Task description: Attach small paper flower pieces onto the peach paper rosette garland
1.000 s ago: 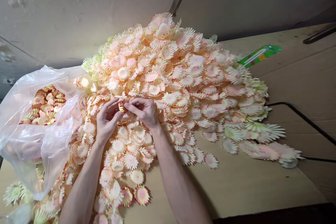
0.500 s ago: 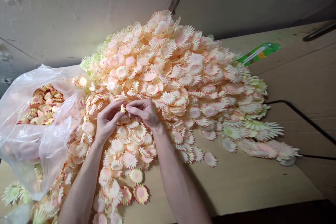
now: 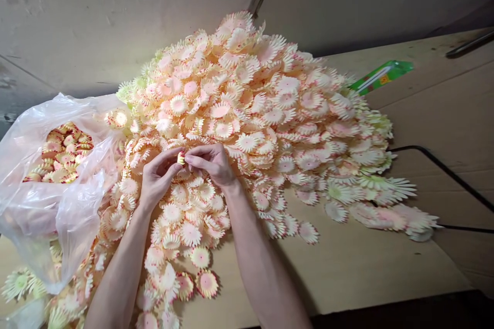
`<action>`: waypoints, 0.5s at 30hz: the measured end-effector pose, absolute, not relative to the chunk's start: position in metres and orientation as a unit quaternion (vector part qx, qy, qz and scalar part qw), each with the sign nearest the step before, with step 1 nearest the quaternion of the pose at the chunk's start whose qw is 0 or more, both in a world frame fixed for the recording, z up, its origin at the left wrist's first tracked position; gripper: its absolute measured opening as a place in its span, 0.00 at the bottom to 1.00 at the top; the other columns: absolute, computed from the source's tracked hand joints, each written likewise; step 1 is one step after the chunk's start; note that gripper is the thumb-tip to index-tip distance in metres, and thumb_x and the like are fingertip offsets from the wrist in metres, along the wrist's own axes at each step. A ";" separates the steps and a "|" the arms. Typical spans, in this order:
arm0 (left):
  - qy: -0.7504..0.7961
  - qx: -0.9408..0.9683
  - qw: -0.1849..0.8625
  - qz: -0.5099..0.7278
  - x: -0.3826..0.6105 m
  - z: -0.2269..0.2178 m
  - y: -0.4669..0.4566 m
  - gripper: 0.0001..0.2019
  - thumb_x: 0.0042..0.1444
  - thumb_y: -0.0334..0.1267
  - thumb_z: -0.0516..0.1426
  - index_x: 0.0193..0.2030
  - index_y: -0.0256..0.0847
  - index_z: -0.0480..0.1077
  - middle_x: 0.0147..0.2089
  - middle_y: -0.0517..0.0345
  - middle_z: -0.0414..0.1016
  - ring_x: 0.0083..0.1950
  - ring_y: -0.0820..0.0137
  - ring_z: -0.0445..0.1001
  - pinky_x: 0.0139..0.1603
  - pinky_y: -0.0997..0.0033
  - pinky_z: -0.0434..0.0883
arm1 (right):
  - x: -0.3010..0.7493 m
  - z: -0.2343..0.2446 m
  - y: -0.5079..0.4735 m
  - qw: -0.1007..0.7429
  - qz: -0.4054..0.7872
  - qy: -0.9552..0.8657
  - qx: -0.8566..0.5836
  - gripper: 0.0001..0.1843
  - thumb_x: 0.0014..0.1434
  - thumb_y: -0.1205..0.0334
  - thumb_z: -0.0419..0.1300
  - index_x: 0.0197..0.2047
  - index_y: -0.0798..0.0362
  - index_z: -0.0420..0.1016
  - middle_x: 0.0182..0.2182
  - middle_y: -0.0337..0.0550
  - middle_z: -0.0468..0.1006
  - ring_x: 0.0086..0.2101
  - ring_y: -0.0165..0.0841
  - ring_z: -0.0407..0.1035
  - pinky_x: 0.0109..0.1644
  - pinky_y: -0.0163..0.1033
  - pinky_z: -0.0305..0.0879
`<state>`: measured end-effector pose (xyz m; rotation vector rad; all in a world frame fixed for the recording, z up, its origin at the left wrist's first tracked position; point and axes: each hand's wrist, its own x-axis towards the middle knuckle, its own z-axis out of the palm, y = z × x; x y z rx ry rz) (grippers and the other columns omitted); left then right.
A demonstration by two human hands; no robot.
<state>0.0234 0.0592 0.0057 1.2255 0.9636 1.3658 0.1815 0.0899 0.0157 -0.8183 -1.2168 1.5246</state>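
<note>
Between my two hands is a small artificial flower piece (image 3: 181,158), yellow with red petal tips, its petals curled inward. My left hand (image 3: 158,175) pinches it between thumb and fingers from the left. From the right, my right hand (image 3: 212,164) grips its edge with thumb and forefinger; the exact contact is partly hidden. Both hands are over a large heap of loose artificial flower pieces (image 3: 247,97), pale cream and pink with fringed, red-tipped petals. Several more lie between my forearms, among them a yellow one with a pink centre (image 3: 207,284).
A clear plastic bag (image 3: 81,211) on the left holds many curled flower pieces (image 3: 67,151). A green packet (image 3: 382,77) lies behind the heap at right. A black cable (image 3: 443,162) crosses the cardboard (image 3: 455,118). The wall (image 3: 116,15) stands behind the table (image 3: 366,267).
Almost nothing differs. Both hands keep the same pinch on the flower piece, and the view has shifted very slightly.
</note>
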 end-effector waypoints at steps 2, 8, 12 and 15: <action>0.405 0.508 0.509 0.565 0.023 0.006 0.059 0.15 0.53 0.36 0.64 0.49 0.42 0.77 0.50 0.51 0.81 0.48 0.65 0.80 0.43 0.72 0.79 | 0.181 0.015 0.090 0.493 0.628 -0.501 -0.334 0.08 0.48 0.60 0.68 0.29 0.56 0.83 0.18 0.38 0.75 0.17 0.23 0.62 0.21 0.30 0.60; 0.410 0.507 0.510 0.561 0.023 0.007 0.059 0.15 0.53 0.37 0.64 0.48 0.40 0.77 0.50 0.50 0.80 0.49 0.63 0.80 0.44 0.70 0.79 | 0.182 0.014 0.091 0.493 0.619 -0.507 -0.341 0.08 0.48 0.59 0.67 0.28 0.56 0.83 0.17 0.37 0.74 0.16 0.23 0.61 0.20 0.30 0.59; 0.411 0.511 0.509 0.558 0.023 0.007 0.059 0.15 0.53 0.37 0.64 0.48 0.41 0.77 0.50 0.50 0.80 0.49 0.63 0.80 0.44 0.70 0.79 | 0.182 0.014 0.091 0.490 0.615 -0.512 -0.346 0.09 0.48 0.58 0.67 0.28 0.56 0.82 0.18 0.38 0.74 0.16 0.23 0.60 0.20 0.30 0.58; 0.409 0.515 0.510 0.555 0.023 0.006 0.059 0.15 0.53 0.38 0.64 0.48 0.41 0.77 0.49 0.50 0.81 0.49 0.63 0.80 0.44 0.68 0.79 | 0.182 0.015 0.091 0.483 0.617 -0.513 -0.351 0.10 0.47 0.57 0.67 0.27 0.57 0.81 0.17 0.38 0.74 0.17 0.23 0.61 0.20 0.30 0.58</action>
